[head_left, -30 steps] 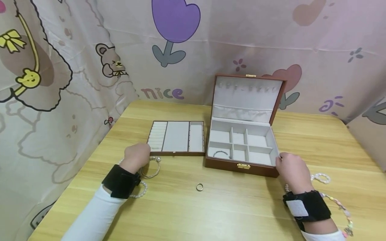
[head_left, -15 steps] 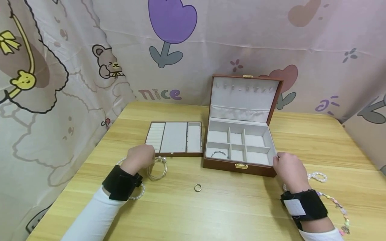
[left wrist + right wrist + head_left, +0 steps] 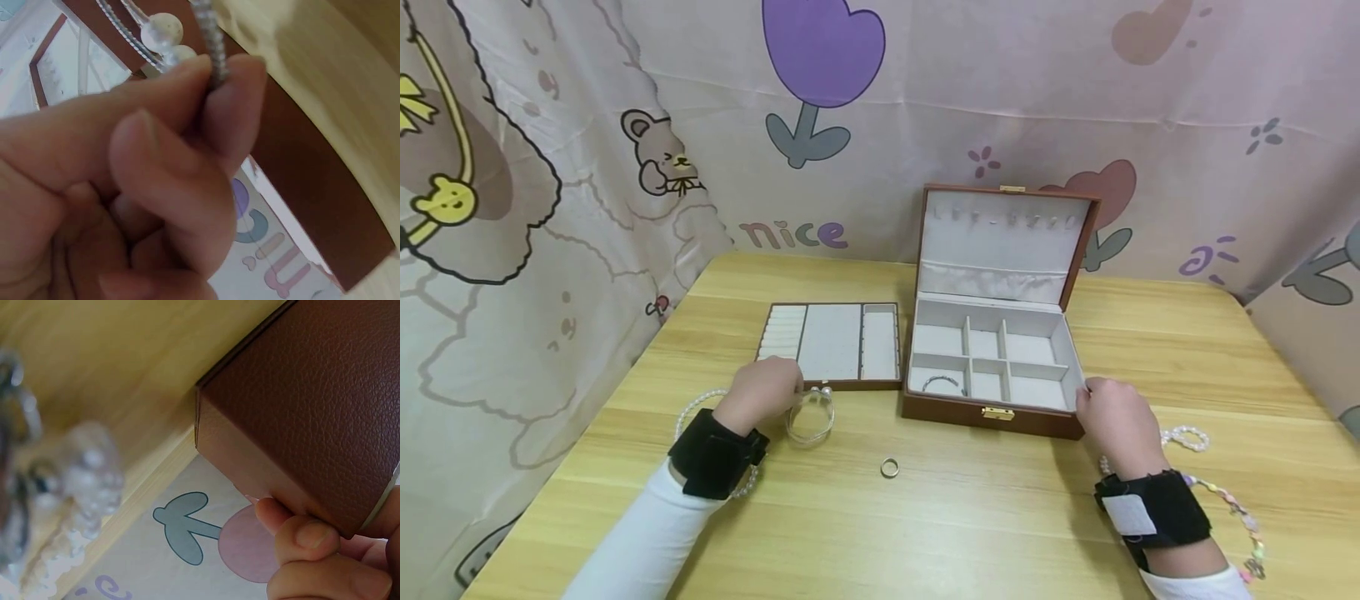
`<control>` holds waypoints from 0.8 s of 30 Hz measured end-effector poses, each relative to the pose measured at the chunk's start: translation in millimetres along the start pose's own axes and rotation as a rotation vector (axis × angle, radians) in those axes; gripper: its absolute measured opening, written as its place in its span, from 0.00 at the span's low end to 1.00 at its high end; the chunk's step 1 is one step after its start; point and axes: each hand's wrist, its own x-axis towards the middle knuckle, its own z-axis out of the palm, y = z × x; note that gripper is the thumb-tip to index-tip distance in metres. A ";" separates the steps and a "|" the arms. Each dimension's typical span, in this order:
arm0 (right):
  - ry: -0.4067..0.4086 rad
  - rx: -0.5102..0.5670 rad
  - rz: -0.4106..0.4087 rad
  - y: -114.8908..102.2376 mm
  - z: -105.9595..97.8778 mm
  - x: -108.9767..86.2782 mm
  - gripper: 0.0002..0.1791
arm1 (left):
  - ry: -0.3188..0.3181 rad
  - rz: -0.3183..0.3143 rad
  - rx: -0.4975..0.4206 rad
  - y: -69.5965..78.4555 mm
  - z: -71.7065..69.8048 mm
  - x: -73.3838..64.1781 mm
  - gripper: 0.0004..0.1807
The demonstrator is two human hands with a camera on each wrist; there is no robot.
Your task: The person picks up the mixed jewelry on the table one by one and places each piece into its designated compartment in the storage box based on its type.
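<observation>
My left hand [image 3: 765, 390] pinches a slim silvery bracelet [image 3: 831, 413] between thumb and fingertips, just in front of a flat jewelry tray [image 3: 831, 342]. Up close in the left wrist view, two white pearls [image 3: 161, 32] show on the bracelet, beside thin beaded strands. The tray has ring rolls on its left side. At the right, my right hand [image 3: 1122, 421] holds the front right corner of a brown jewelry box [image 3: 951, 409], fingers curled over its rim. The box lid [image 3: 1007, 233] stands raised. A silvery bracelet [image 3: 942, 379] lies in the box's front left compartment.
A gold ring [image 3: 890, 476] lies on the wooden table [image 3: 970, 533]. Pearl strands [image 3: 688, 408] lie under my left wrist. By my right wrist are another pearl strand [image 3: 1197, 448] and a colourful bead string [image 3: 1251, 525]. A printed curtain [image 3: 715, 75] hangs behind.
My left hand has moved right with the bracelet along the tray's front edge. The right hand stays on the box corner. The head view has shifted slightly.
</observation>
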 end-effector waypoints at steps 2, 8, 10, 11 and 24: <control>-0.003 0.000 0.001 0.1 0.1 -0.1 0.14 | -0.004 0.014 0.006 3.9 -0.7 0.8 0.08; -0.001 0.001 0.002 0.6 -0.2 -0.5 0.13 | 0.001 0.059 -0.018 17.2 -2.9 2.6 0.13; 0.001 0.002 0.002 0.4 -0.4 -0.7 0.13 | -0.001 0.067 -0.029 21.3 -3.1 3.6 0.14; 0.002 0.003 0.002 0.2 -0.6 -0.8 0.13 | -0.005 0.067 -0.030 23.1 -3.1 4.2 0.14; 0.004 0.004 0.006 -1.4 0.0 -0.2 0.13 | 0.002 0.135 -0.046 48.0 -9.6 10.0 0.11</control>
